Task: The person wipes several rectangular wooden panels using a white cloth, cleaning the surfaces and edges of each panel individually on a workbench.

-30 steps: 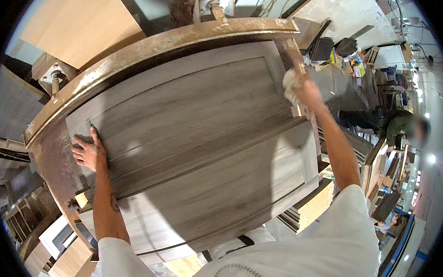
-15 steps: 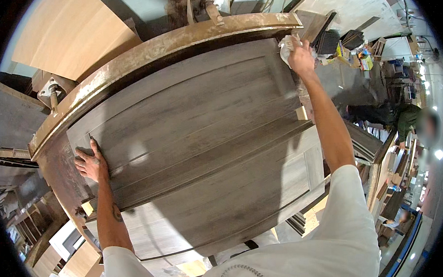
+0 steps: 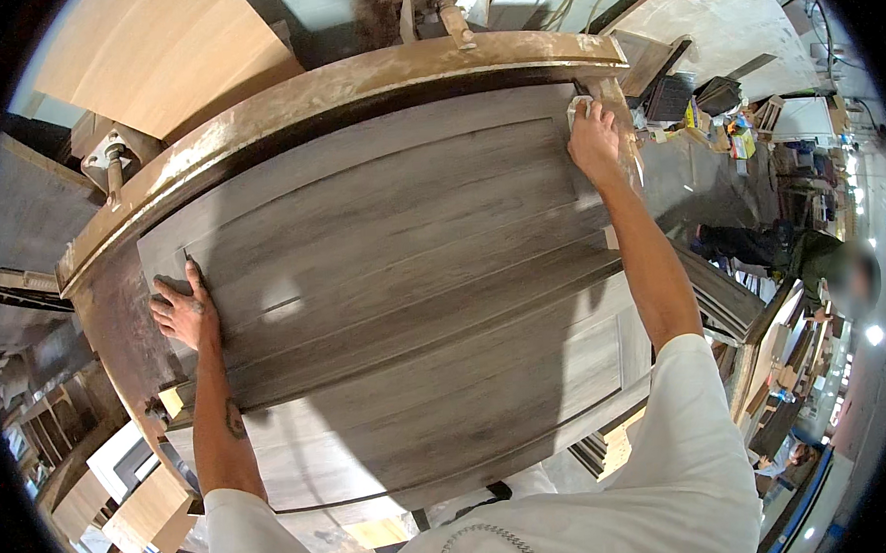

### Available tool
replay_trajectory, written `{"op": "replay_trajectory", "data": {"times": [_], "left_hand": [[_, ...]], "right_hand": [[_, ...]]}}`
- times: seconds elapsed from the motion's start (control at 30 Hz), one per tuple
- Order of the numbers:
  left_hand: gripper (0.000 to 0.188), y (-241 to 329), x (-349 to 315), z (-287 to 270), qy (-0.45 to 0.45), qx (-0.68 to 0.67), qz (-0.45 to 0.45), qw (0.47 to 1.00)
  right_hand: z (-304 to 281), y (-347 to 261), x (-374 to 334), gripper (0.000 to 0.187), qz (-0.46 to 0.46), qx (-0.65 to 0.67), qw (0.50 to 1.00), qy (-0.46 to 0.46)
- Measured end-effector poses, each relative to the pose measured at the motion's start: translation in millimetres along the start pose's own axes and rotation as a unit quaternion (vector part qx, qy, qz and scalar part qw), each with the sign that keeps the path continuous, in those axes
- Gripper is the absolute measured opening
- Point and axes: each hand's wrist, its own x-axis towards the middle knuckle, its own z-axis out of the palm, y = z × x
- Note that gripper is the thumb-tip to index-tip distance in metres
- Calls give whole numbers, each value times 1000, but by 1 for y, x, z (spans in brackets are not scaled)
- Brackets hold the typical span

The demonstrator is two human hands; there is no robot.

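A grey-stained wooden panel door (image 3: pixel 388 189) with a recessed middle lies flat in front of me. My left hand (image 3: pixel 185 310) rests on its left end, fingers spread and the fingertips darkened. At the far right corner, my right hand (image 3: pixel 596 140) presses a crumpled white cloth (image 3: pixel 579 107) against the door's end frame. The fingers close over the cloth and hide most of it. Nearer to my body lies a second grey panel door (image 3: pixel 450 406), alongside the first, with shadow over its middle.
A worn wooden beam (image 3: pixel 353 91) with metal clamps (image 3: pixel 451 18) runs along the far side. Behind it leans a pale wood board (image 3: pixel 151 61). Dark panels (image 3: pixel 719 292) are stacked at right, near a person in dark clothes (image 3: pixel 762 245). Light boards (image 3: pixel 150 512) lie at lower left.
My right hand has come slightly nearer and pressed the cloth down onto the door's right end. My left hand stays at the left end. The view has shifted a little.
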Motion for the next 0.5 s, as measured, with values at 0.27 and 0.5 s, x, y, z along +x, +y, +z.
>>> {"op": "replay_trajectory", "data": {"times": [0.27, 0.5], "left_hand": [[93, 3, 0, -1, 12, -3, 17, 1000], [94, -5, 2, 6, 9, -14, 13, 1000]], "right_hand": [[-15, -4, -12, 41, -31, -32, 999, -27], [-40, 76, -23, 40, -19, 608, 774, -175]]}}
